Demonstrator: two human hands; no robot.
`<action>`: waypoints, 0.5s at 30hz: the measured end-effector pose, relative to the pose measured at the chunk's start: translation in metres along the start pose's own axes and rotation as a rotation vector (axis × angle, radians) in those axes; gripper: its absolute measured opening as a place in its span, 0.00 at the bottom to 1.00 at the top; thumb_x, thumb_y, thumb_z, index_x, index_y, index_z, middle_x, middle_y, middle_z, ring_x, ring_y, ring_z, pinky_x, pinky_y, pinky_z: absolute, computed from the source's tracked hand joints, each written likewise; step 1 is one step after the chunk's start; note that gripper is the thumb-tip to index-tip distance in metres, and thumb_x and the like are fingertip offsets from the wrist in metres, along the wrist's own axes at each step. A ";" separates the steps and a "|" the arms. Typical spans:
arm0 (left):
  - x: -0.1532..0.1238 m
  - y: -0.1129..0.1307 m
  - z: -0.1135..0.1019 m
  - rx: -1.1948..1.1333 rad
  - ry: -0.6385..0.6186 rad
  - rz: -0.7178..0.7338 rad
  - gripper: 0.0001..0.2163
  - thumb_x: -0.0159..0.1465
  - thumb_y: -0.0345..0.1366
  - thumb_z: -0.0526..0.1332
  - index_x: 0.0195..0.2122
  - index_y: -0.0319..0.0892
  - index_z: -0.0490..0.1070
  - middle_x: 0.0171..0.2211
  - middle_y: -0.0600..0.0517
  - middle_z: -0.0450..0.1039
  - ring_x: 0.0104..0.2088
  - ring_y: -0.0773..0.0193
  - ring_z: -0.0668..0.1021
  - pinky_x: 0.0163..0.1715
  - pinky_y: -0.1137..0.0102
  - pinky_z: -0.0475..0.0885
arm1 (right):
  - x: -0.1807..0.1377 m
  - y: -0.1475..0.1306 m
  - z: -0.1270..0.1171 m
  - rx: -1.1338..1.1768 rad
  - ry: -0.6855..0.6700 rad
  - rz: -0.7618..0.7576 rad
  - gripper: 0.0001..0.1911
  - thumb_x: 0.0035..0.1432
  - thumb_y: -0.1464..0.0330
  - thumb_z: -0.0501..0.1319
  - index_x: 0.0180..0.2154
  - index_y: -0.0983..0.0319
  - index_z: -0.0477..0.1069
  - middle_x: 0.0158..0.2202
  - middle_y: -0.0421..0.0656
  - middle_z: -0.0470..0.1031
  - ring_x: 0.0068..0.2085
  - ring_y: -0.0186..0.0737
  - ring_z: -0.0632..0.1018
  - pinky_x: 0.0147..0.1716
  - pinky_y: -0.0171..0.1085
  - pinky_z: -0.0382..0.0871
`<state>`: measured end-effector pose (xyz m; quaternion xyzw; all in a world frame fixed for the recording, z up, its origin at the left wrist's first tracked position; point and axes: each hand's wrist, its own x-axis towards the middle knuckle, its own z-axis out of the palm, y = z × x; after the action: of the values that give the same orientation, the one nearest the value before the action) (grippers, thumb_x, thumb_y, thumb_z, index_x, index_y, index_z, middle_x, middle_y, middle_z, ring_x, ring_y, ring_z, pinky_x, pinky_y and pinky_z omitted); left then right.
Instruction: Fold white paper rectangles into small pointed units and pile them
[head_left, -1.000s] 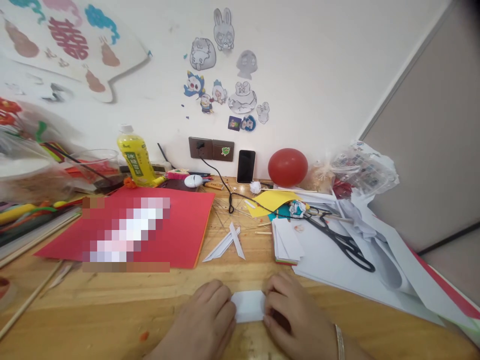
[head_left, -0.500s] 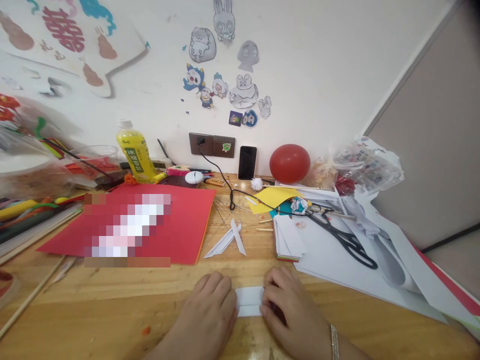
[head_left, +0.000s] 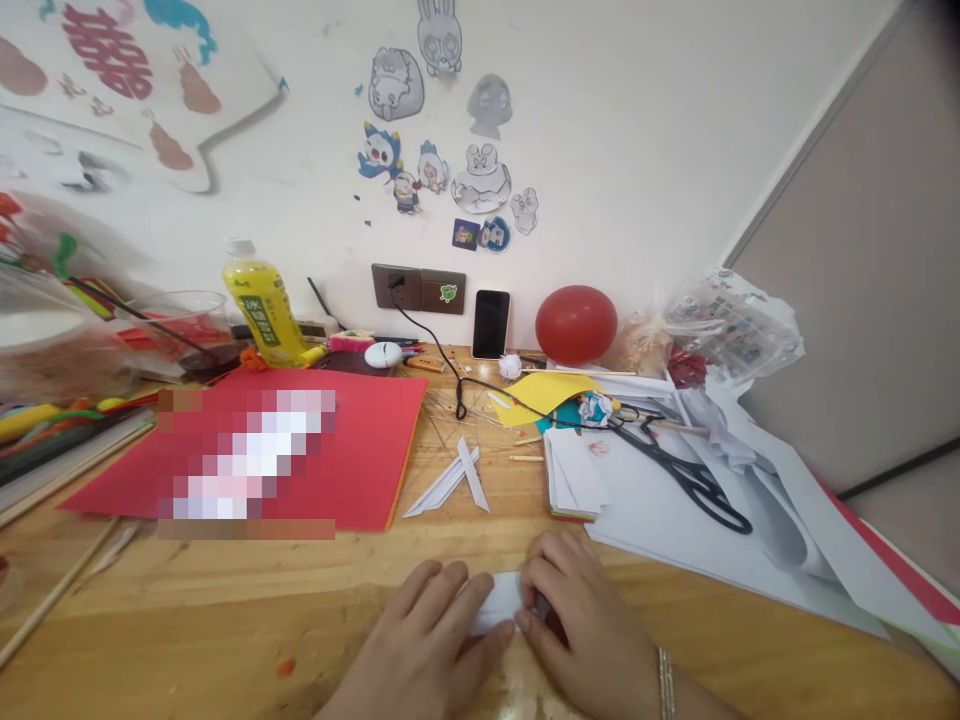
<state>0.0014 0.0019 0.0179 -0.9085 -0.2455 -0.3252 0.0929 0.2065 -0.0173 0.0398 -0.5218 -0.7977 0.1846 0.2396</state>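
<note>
A small piece of folded white paper lies on the wooden table between my hands. My left hand rests over its left part, thumb along the near edge and fingers across the top. At the right end, my right hand pinches the paper between curled fingers and thumb. Both ends are hidden under the hands. Beyond them lie several folded white paper strips, one crossing the others. A stack of small paper slips, white on top, is just past my right hand.
Red paper sheets cover the left side. White sheets with black-handled scissors lie at right. Along the wall stand a yellow bottle, a phone and a red balloon. A black cable trails across the back.
My left hand has slid right over the paper, its thumb now near my right thumb. Less of the paper shows. My right hand stays nearly in place at its end.
</note>
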 end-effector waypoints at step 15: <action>0.006 -0.009 -0.044 0.015 -0.255 -0.078 0.10 0.67 0.31 0.55 0.37 0.49 0.76 0.43 0.52 0.74 0.46 0.54 0.71 0.50 0.59 0.62 | -0.001 0.004 -0.003 0.029 -0.004 0.003 0.11 0.51 0.80 0.62 0.29 0.61 0.62 0.34 0.40 0.66 0.38 0.42 0.67 0.39 0.41 0.60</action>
<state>-0.0228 -0.0029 0.0556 -0.9315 -0.2929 -0.2085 0.0549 0.2118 -0.0169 0.0403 -0.5191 -0.7946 0.1974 0.2454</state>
